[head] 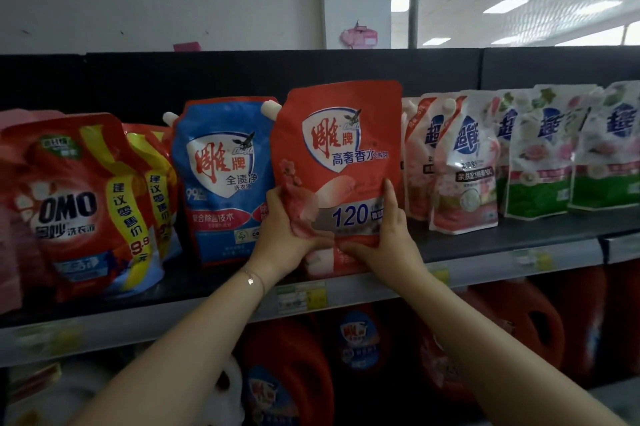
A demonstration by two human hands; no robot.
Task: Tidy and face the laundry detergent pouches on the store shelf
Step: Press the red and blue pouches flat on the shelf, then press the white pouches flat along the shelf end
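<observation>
On the shelf [485, 239], the left hand [284, 230] and right hand [386, 235] each grip the red pouch [341, 166] low on its sides, where this probably heavy, floppy, slick bag is best supported.

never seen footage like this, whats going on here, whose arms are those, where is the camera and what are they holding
There is no machine here. One camera sits on a person's head, looking forward and down, so the two bare arms reaching in are the wearer's own. The left hand and the right hand grip the lower part of a red pouch of laundry detergent, holding it upright with its printed front toward the camera, at the front of a dark store shelf. To its left stand a blue pouch and red OMO pouches. To its right are pink-and-white pouches and green-and-white pouches. Red jugs sit on the level below.
</observation>
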